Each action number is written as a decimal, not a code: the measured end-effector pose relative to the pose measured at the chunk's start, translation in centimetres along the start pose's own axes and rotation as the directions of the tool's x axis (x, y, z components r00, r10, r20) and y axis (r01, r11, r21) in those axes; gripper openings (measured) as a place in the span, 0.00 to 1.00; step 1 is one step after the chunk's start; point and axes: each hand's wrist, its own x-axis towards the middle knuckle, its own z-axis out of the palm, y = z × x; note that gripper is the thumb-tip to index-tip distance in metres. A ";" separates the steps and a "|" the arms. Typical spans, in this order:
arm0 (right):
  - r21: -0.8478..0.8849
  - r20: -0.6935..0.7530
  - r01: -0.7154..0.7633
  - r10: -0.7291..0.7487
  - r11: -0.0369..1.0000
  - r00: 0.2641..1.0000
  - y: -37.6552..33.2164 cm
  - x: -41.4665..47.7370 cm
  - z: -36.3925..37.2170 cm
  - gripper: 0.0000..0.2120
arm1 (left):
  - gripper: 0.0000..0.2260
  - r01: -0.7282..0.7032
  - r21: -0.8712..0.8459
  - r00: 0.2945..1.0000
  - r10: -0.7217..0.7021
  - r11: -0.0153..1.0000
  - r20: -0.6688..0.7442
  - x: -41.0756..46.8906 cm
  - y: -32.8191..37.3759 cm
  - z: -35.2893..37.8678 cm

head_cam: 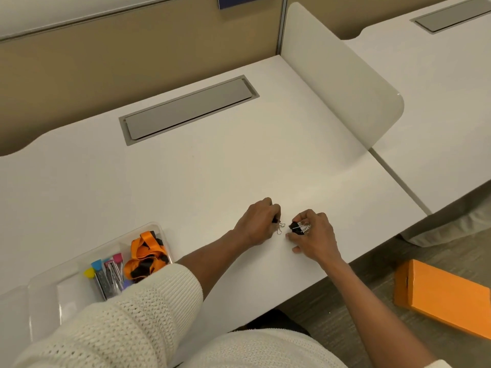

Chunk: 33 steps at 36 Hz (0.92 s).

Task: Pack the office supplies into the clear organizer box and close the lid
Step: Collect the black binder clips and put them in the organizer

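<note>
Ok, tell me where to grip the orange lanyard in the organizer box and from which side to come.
Pinch the upstanding loop of the orange lanyard from above. It lies bunched in the end compartment of the clear organizer box, whose walls block a side approach, and that raised fold sits highest and free.

A white worktop (186, 176) is seen, with a long grey flap (188, 108) set into it near the back. A tan wall panel (106, 57) is stood up behind it. A rounded cream divider (340, 83) is fixed upright along the right edge. A second white desk (438, 102) is placed beyond the divider, with its own grey flap (454, 15). An orange box (443, 296) is laid on the wood-look floor (372, 282) at the right.
</note>
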 end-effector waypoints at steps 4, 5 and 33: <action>-0.006 0.010 0.002 -0.002 1.000 1.000 -0.2 0.0 0.3 0.18 | 0.07 -0.006 0.010 1.000 0.006 1.000 -0.006 -0.3 0.3 0.2; -0.010 0.012 0.004 -0.004 1.000 1.000 -0.3 0.0 0.4 0.18 | 0.07 -0.007 0.005 1.000 0.007 1.000 -0.007 -0.4 0.3 0.1; -0.036 0.000 -0.021 0.021 0.999 1.000 0.1 0.0 0.1 0.18 | 0.06 -0.265 0.324 0.964 0.256 0.908 0.070 -0.4 -0.4 0.1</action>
